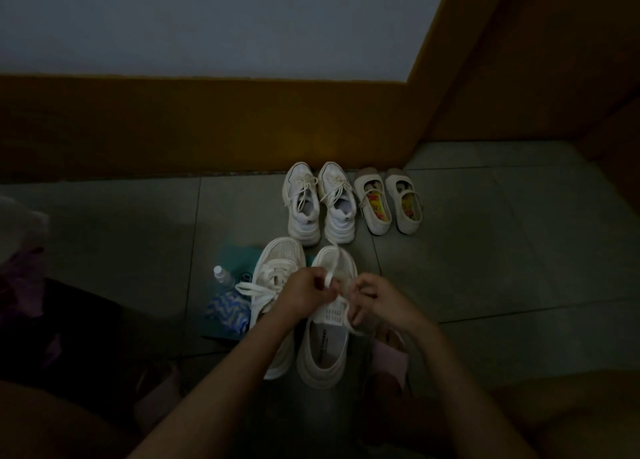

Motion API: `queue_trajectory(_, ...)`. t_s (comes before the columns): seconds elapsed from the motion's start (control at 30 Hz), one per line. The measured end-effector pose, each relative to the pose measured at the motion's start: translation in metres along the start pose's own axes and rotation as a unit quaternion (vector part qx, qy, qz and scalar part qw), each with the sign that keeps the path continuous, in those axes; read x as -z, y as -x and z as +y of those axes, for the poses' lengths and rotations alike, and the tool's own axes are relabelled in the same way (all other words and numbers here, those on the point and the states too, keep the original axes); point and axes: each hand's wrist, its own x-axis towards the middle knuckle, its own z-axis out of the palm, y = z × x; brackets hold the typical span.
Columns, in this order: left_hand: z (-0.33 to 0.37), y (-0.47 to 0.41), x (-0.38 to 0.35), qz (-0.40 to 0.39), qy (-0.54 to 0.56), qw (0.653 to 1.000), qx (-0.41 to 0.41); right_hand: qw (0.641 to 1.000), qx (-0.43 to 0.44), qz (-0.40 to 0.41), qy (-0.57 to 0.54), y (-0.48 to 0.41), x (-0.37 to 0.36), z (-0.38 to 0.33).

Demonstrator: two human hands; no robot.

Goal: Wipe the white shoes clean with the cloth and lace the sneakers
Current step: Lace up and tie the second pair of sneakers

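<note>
Two white mesh sneakers stand side by side on the tiled floor in front of me. Over the tongue of the right sneaker (325,351), my left hand (304,294) pinches a loop of its flat white lace (330,271). My right hand (375,297) pinches the other lace end at the same spot. The left sneaker (277,271) has its laces tied in a loose bow that spills to the left. A blue-and-white patterned cloth (227,311) lies bunched on the floor to the left of that sneaker.
A laced white sneaker pair (320,204) and a pair of cream strap shoes (389,200) stand against the brown skirting. A small clear bottle (222,276) and a teal bag (239,256) sit by the cloth. A pink slipper (389,360) lies at the right.
</note>
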Motion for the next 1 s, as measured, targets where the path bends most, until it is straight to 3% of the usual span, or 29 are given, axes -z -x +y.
queue_trajectory(0.23, 0.002, 0.004, -0.004, 0.047, -0.120, 0.990, -0.059, 0.997, 0.022, 0.068, -0.004, -0.019, -0.009, 0.014)
queue_trajectory(0.37, 0.002, 0.007, -0.011, 0.089, -0.083, 0.990, -0.071, 0.998, 0.026, 0.056, -0.028, -0.022, -0.014, 0.014)
queue_trajectory(0.6, 0.001, 0.013, -0.010, 0.106, 0.043, 0.993, -0.019, 0.998, 0.018, -0.001, -0.058, -0.027, -0.008, 0.015)
queue_trajectory(0.73, 0.002, 0.015, -0.010, 0.105, 0.055, 0.993, -0.017, 1.000, 0.000, -0.025, -0.018, -0.028, -0.004, 0.014)
queue_trajectory(1.0, -0.003, 0.014, -0.012, 0.096, 0.057, 0.994, -0.017, 0.999, 0.011, 0.030, -0.010, -0.030, -0.006, 0.014)
